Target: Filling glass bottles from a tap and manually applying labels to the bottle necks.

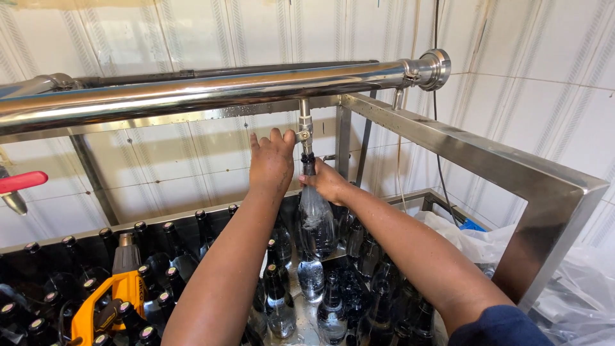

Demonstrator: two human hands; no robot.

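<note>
A red-handled valve [22, 181] juts in at the far left, above a steel trough [410, 195] packed with dark capped bottles [170, 256] and an orange-and-black tool [102, 307] lying among them near the left end. At centre, the left hand [272, 163] reaches up with fingers spread, pressing the small tap [305, 131] that drops from the long steel pipe [192, 93]. Just beside it the right hand [328, 182] is wrapped around the neck of a clear glass bottle [315, 221] held upright under the spout [307, 163], liquid foaming inside. Wet glass held only by the neck could slip and break on the bottles below; a tap left open too long would likely overflow it. Crumpled clear plastic sheeting [576, 288] lies outside the frame post [544, 237] at right.
</note>
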